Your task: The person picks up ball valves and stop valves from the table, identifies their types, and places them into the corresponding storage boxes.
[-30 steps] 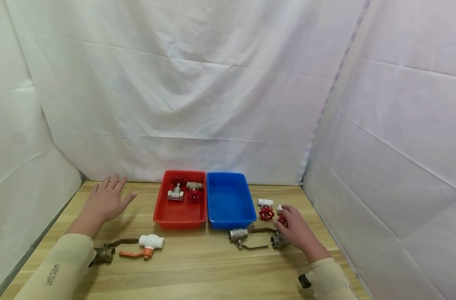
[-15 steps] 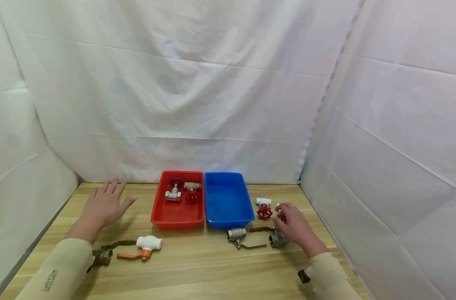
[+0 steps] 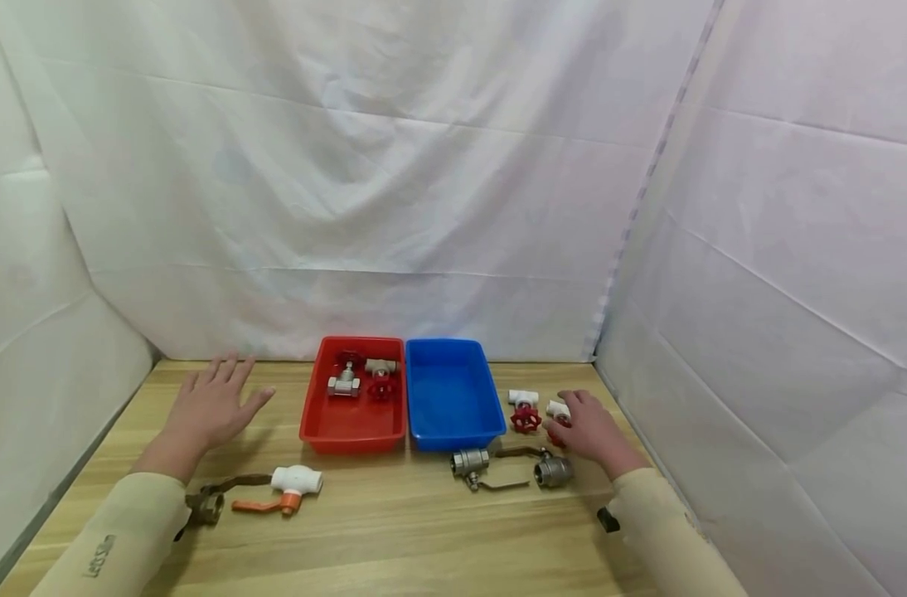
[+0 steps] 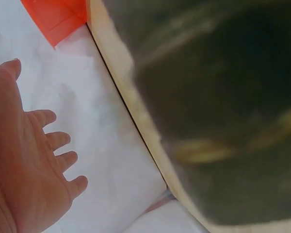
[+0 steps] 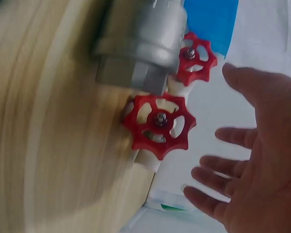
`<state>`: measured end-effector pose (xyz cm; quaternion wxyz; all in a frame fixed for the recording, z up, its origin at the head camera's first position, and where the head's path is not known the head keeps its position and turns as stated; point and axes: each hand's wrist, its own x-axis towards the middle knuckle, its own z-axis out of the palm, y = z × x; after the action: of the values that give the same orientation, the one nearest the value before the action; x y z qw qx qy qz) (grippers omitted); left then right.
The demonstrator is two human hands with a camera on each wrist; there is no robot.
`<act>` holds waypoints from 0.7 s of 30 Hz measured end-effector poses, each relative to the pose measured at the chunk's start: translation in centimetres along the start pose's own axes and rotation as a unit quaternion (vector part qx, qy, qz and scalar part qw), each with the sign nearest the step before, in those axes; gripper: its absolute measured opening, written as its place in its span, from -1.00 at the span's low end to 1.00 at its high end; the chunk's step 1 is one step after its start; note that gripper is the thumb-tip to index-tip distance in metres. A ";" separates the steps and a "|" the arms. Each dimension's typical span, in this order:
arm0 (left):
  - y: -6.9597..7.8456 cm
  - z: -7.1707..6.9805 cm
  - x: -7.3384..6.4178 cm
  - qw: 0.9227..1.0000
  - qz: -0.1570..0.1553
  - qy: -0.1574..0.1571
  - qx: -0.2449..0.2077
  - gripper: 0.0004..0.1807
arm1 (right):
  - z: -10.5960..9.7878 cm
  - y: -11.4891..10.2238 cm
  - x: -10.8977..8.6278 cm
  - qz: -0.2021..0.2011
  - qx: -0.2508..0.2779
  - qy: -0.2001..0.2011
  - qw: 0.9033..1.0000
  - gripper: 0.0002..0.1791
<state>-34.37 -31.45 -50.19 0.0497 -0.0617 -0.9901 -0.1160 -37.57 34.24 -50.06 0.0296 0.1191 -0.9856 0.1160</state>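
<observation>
In the head view my left hand is spread with straight fingers over the table's left side, holding nothing. Beyond its wrist, toward me, lie a brass ball valve and a white ball valve with an orange lever. On the right, my right hand reaches beside a white valve with a red handwheel, partly covering it in the head view. The right wrist view shows the fingers extended and apart from that wheel. A second white valve with a red handwheel lies to its left.
A red tray holds two metal valves with red handwheels. Against it stands a blue tray. Two steel ball valves with levers lie in front of the blue tray and right hand. White cloth surrounds the table.
My right hand has shifted slightly away from me and rightward, uncovering more of the white valve and the steel ball valve by it. My left hand stays nearly still; the view shifts slightly.
</observation>
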 end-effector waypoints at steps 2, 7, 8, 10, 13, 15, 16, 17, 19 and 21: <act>0.0 0.1 0.0 1.000 -0.003 -0.001 0.003 0.06 | 0.0 0.3 0.3 -0.008 0.003 -0.013 1.000 -0.19; -0.1 0.5 0.1 1.000 -0.010 0.000 0.009 0.07 | 0.2 1.3 0.9 -0.020 0.001 -0.049 0.999 -0.08; -0.1 0.5 0.1 1.000 -0.010 0.000 0.009 0.07 | 0.2 1.6 1.1 -0.022 0.000 -0.055 0.998 -0.05; -0.1 0.5 0.1 1.000 -0.010 0.000 0.009 0.08 | 0.4 2.2 1.3 -0.025 -0.003 -0.066 0.997 -0.01; -0.1 0.5 0.2 1.000 -0.009 0.002 0.012 0.08 | 0.6 2.9 1.7 -0.026 0.000 -0.082 0.996 0.04; -0.1 0.5 0.2 1.000 -0.010 0.003 0.013 0.08 | 0.7 3.3 1.9 -0.028 0.001 -0.091 0.995 0.06; -0.1 0.6 0.3 1.000 -0.010 0.003 0.013 0.07 | 0.7 3.4 2.0 -0.027 0.005 -0.098 0.995 0.07; -0.1 0.5 0.2 1.000 -0.011 0.003 0.013 0.07 | 0.6 3.4 2.2 -0.025 0.008 -0.104 0.994 0.09; 0.0 0.6 0.2 1.000 -0.013 0.002 0.012 0.08 | 0.5 3.5 2.5 -0.025 0.016 -0.116 0.993 0.10; 0.0 0.6 0.1 1.000 -0.015 0.000 0.009 0.08 | 0.5 3.6 2.9 -0.024 0.025 -0.129 0.991 0.11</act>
<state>-34.56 -31.28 -50.70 0.0486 -0.0466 -0.9919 -0.1077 -41.26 36.87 -51.11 -0.0977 0.1578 -0.9748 0.1235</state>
